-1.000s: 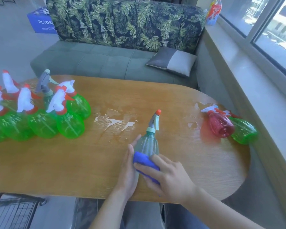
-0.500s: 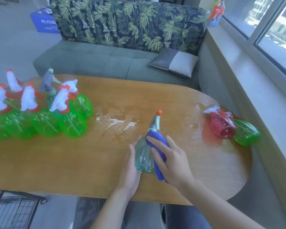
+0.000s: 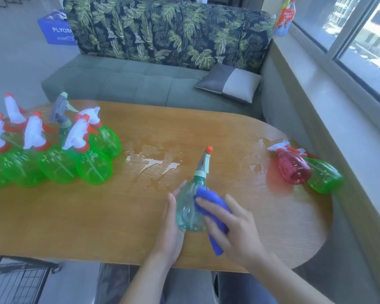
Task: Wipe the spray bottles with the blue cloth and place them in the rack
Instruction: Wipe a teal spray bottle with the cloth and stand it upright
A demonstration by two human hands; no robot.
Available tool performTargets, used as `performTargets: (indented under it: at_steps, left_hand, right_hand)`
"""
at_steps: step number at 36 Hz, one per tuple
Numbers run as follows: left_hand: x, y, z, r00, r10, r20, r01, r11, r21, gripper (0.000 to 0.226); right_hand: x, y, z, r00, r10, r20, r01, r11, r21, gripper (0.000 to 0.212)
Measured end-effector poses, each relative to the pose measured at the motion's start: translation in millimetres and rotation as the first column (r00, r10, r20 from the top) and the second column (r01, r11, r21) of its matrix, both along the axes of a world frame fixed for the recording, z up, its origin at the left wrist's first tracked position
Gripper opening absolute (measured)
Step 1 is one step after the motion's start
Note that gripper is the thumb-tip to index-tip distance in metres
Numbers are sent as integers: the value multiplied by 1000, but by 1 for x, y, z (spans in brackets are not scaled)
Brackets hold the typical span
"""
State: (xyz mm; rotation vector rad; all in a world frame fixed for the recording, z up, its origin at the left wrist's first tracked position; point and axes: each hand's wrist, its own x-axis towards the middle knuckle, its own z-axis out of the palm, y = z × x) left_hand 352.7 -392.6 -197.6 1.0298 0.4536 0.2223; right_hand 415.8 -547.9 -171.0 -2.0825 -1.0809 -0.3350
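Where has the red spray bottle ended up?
In the head view, the red translucent plastic spray bottle lies on its side at the right end of the wooden table, against a green translucent spray bottle, beside a puddle.

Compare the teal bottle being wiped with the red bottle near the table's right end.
The teal bottle stands upright; the red bottle lies on its side. The teal bottle is held by the left hand while the right hand presses the blue cloth on it; the red bottle is untouched, beside a green bottle. Both are translucent, with trigger heads.
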Motion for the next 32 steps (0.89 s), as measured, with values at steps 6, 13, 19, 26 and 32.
performTargets:
  at_steps: [6,13,19,26,32]
  left_hand:
    - [-4,2,4,1000,-7,30,6,999,50,92]
    - [-3,2,1,994,-42,99,39,998,40,100]
    - [-3,1,-2,994,2,109,-7,999,47,72]
    - [1,0,-4,992,-2,130,-7,998,69,61]
    - [2,1,-5,995,-10,100,4,998,63,46]
  right_hand:
    - [-7,13,-5,790,-140,-597,290,943,162,32]
    - [-14,18,-10,735,-110,-669,310,932,188,32]
    - [-14,20,-9,734,-89,-673,311,925,217,31]
    - [-11,18,-7,743,-92,-663,310,925,220,32]
    - [-7,19,-4,779,-96,-620,272,942,195,32]
